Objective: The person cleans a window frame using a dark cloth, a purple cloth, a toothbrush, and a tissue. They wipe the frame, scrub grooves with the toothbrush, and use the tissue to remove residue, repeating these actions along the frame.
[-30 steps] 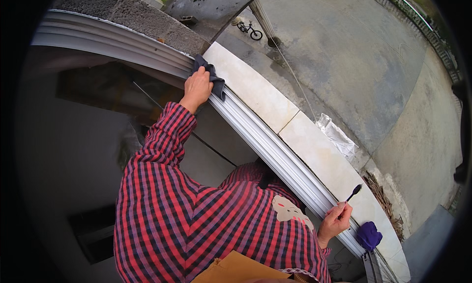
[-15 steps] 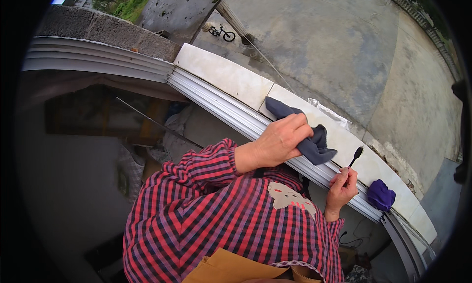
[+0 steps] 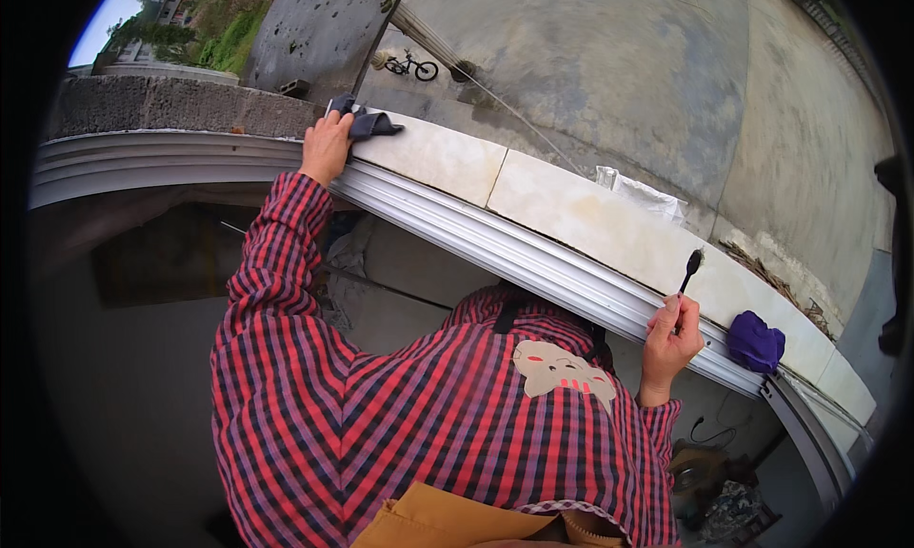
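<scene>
My left hand [image 3: 327, 148] presses a dark grey cloth [image 3: 367, 122] onto the far left end of a pale stone window sill [image 3: 571, 215], arm stretched out in a red checked sleeve. My right hand [image 3: 669, 338] grips the handle of a small black brush [image 3: 689, 268], its head pointing up over the sill's inner edge. Both hands rest beside the white aluminium window track [image 3: 495, 248] that runs along the sill.
A purple cloth [image 3: 756, 341] lies bunched on the sill right of the brush. A white plastic bag [image 3: 640, 192] sits on the sill's outer edge. Far below is a concrete yard with a small bicycle [image 3: 407, 65]. A dim room lies under the track.
My left hand has swept the grey cloth from the middle of the sill back out to its far left end. My right hand with the brush has stayed near the purple cloth.
</scene>
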Motion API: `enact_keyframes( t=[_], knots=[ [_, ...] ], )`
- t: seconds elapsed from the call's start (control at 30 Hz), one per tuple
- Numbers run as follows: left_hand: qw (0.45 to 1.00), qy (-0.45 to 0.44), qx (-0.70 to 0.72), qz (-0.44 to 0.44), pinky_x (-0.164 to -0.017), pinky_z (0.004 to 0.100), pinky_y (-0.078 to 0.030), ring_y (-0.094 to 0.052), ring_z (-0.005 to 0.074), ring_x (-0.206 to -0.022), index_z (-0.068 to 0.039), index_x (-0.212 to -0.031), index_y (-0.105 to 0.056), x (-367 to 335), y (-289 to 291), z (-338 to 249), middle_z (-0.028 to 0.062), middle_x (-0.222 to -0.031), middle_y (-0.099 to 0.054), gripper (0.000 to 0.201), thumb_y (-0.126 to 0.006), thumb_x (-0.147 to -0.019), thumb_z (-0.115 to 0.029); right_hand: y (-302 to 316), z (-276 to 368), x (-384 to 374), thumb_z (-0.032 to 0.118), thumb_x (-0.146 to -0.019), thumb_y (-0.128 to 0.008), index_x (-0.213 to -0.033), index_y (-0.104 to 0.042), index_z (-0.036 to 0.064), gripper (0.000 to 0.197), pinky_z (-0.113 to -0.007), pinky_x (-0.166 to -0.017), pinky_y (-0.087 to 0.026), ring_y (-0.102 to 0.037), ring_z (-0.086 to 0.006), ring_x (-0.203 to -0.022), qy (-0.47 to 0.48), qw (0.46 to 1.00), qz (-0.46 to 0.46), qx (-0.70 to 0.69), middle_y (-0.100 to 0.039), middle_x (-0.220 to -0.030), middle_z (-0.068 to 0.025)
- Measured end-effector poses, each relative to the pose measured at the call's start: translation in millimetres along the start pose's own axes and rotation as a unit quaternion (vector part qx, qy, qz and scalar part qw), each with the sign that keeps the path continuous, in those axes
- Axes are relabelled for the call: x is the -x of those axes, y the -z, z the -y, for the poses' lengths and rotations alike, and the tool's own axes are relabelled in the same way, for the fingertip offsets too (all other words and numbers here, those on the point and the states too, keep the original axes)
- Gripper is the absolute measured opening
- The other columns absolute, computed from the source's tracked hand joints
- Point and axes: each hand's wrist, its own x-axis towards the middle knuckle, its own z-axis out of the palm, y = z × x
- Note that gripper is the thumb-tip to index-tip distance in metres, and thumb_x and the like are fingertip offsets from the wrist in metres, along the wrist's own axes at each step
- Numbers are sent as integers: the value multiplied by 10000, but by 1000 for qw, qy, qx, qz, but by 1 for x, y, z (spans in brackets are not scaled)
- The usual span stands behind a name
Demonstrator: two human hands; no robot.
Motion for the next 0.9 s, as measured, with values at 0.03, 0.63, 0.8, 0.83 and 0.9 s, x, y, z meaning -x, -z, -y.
enact_keyframes(
  t=[0.03,0.63,0.8,0.83,0.9],
  knots=[
    [996,41,-68,28,-880,507,-508,-621,340,-1106,-137,-1128,-627,-7,5,16,88,-1146,-608,257,-740,-902,-183,0,0,0,139,-1067,-604,-948,-629,5,182,-256,-492,-417,-556,-99,-487,11,1000,-4,6,-584,-576,-31],
    [961,-85,241,-106,-903,444,-525,-628,368,-1031,-76,-1127,-707,109,40,-149,115,-1055,-669,458,-557,-744,127,-2,-17,-3,93,-997,-701,-945,-667,13,101,-301,-490,-424,-581,-171,-489,110,988,82,-64,-587,-604,-60],
    [893,40,336,-295,-892,432,-514,-623,392,-1002,4,-1055,-638,129,66,-154,178,-1075,-622,170,-636,-889,39,-1,-24,-4,105,-1007,-689,-953,-666,12,110,-299,-491,-428,-581,-174,-489,131,989,58,-43,-582,-602,-58],
    [879,-3,366,-306,-908,416,-518,-628,397,-1027,8,-1064,-637,139,71,-177,188,-1121,-622,182,-643,-884,31,1,-23,-3,109,-1011,-686,-954,-665,12,114,-298,-491,-428,-581,-170,-490,133,988,50,-56,-582,-603,-57],
    [867,-113,437,-210,-946,428,-526,-641,385,-1112,0,-1069,-645,152,72,-230,170,-1192,-654,222,-666,-849,25,2,-23,-4,121,-1029,-666,-947,-662,18,131,-287,-492,-428,-572,-136,-485,109,992,48,-26,-571,-585,-35]
  ],
)
